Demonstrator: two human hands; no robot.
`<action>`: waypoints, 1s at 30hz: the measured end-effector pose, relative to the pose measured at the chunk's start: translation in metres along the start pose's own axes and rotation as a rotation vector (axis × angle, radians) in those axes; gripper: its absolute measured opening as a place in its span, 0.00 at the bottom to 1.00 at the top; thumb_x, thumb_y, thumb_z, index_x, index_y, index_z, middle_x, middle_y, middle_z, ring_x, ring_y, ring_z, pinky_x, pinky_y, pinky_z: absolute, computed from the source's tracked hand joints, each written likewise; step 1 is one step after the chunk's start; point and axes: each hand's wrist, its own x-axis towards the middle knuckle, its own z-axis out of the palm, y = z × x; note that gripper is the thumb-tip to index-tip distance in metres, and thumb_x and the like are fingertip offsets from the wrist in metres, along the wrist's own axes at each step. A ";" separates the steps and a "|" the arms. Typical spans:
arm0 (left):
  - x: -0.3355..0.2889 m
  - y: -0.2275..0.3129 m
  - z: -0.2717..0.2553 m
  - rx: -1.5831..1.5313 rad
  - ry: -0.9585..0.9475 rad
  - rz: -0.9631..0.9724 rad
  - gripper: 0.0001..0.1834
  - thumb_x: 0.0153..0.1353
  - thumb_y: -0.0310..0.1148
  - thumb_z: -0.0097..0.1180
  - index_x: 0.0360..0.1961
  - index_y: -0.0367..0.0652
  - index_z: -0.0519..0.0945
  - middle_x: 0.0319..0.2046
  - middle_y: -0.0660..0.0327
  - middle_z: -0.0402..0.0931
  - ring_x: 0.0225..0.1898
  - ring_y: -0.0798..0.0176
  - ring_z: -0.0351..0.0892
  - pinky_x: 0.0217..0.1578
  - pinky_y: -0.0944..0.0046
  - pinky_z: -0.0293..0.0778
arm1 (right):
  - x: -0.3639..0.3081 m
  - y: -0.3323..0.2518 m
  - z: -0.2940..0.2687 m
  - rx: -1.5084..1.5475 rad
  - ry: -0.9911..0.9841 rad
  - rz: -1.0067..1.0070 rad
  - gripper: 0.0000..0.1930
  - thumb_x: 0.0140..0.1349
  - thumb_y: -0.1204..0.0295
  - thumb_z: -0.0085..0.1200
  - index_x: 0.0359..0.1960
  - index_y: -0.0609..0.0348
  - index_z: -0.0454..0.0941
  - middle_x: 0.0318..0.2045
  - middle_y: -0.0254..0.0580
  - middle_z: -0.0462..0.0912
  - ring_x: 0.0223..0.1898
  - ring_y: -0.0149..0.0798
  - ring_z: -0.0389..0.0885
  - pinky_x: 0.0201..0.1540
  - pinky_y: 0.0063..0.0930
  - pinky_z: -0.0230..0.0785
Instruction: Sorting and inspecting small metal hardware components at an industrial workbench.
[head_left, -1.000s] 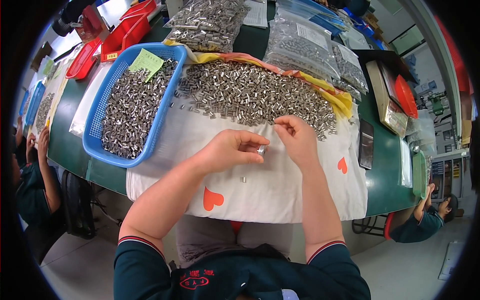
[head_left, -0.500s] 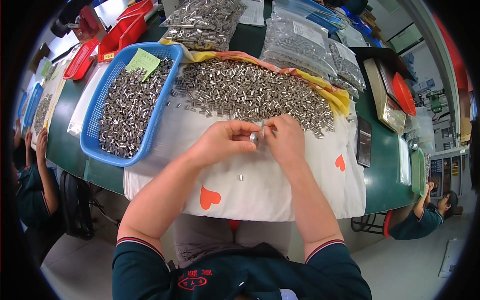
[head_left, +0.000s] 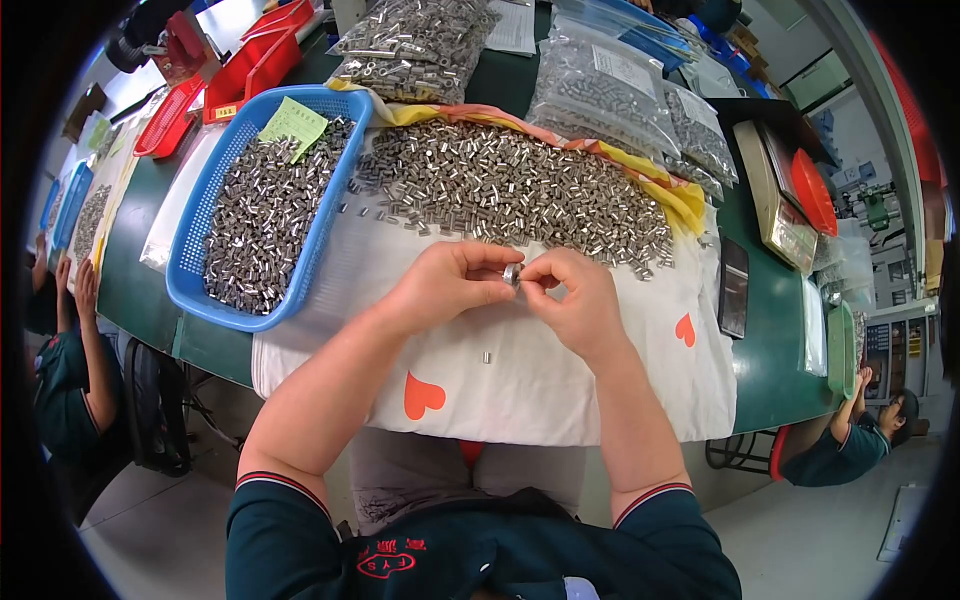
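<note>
White cloth point(head_left: 560, 385) over green bench: left hand point(head_left: 447, 285) and right hand point(head_left: 575, 300) pinch one small metal sleeve point(head_left: 511, 273) together; best kept low above the cloth, near the pile point(head_left: 510, 195).

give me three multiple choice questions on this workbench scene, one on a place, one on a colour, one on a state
1. Where does the blue plastic basket of small metal cylinders lie?
A. to the person's left of the loose heap
B. on the floor
C. under the cloth

2. What colour are the heart shapes on the white cloth?
A. green
B. red-orange
C. black

3. How do the hands stand?
A. flat on the cloth, apart
B. both in the basket
C. together, pinching one small metal piece

Answers: 1 A, the basket sits left of the loose heap of metal cylinders. 2 B, both hearts are red-orange. 3 C, the left hand and right hand meet at a small metal piece.
</note>
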 end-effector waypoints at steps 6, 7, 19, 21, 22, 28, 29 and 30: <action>-0.003 0.003 0.005 0.131 0.067 -0.010 0.19 0.49 0.24 0.60 0.45 0.37 0.75 0.29 0.68 0.74 0.31 0.78 0.71 0.32 0.77 0.69 | -0.005 0.001 0.003 -0.295 0.044 -0.162 0.04 0.43 0.82 0.53 0.23 0.62 0.73 0.22 0.38 0.75 0.24 0.34 0.74 0.24 0.24 0.69; -0.003 0.001 0.006 0.148 0.068 0.003 0.19 0.49 0.25 0.60 0.45 0.37 0.75 0.29 0.68 0.74 0.31 0.78 0.71 0.32 0.76 0.69 | -0.005 0.000 0.004 -0.279 0.030 -0.135 0.04 0.44 0.82 0.53 0.24 0.62 0.74 0.23 0.38 0.75 0.25 0.33 0.74 0.25 0.23 0.69; -0.004 0.006 0.007 0.060 -0.061 -0.086 0.20 0.51 0.21 0.56 0.48 0.34 0.71 0.34 0.65 0.75 0.34 0.76 0.73 0.36 0.75 0.70 | 0.000 0.002 -0.013 0.156 -0.157 0.293 0.03 0.49 0.79 0.54 0.27 0.63 0.75 0.23 0.27 0.75 0.25 0.19 0.69 0.28 0.14 0.62; -0.004 0.006 0.008 0.059 -0.071 -0.112 0.20 0.51 0.20 0.56 0.48 0.34 0.71 0.34 0.65 0.75 0.35 0.75 0.73 0.37 0.75 0.71 | 0.000 0.004 -0.013 0.172 -0.159 0.325 0.03 0.49 0.80 0.54 0.27 0.62 0.75 0.22 0.26 0.74 0.24 0.18 0.67 0.27 0.13 0.62; -0.003 0.004 0.008 0.051 -0.068 -0.095 0.20 0.51 0.20 0.56 0.48 0.34 0.71 0.35 0.64 0.75 0.35 0.75 0.73 0.38 0.74 0.71 | 0.000 0.004 -0.012 0.140 -0.162 0.299 0.03 0.49 0.79 0.54 0.27 0.62 0.75 0.22 0.26 0.74 0.24 0.19 0.67 0.27 0.14 0.61; -0.014 0.010 0.013 0.270 -0.169 -0.028 0.19 0.48 0.23 0.60 0.44 0.37 0.75 0.34 0.65 0.76 0.34 0.75 0.73 0.38 0.73 0.71 | 0.009 0.026 -0.033 -0.056 0.091 0.334 0.03 0.49 0.77 0.54 0.27 0.60 0.75 0.22 0.31 0.75 0.23 0.24 0.70 0.27 0.18 0.64; -0.015 0.013 0.014 0.382 -0.224 -0.005 0.18 0.48 0.23 0.60 0.43 0.37 0.75 0.35 0.64 0.76 0.35 0.75 0.73 0.40 0.73 0.71 | 0.009 0.029 -0.035 -0.229 0.135 0.359 0.05 0.48 0.76 0.54 0.28 0.60 0.76 0.23 0.36 0.76 0.23 0.29 0.74 0.28 0.22 0.66; -0.016 0.016 0.016 0.381 -0.227 -0.002 0.18 0.48 0.23 0.60 0.43 0.37 0.75 0.35 0.64 0.76 0.35 0.75 0.73 0.40 0.73 0.71 | 0.009 0.030 -0.031 -0.232 0.137 0.359 0.05 0.48 0.76 0.54 0.28 0.60 0.76 0.23 0.36 0.76 0.23 0.29 0.74 0.28 0.22 0.66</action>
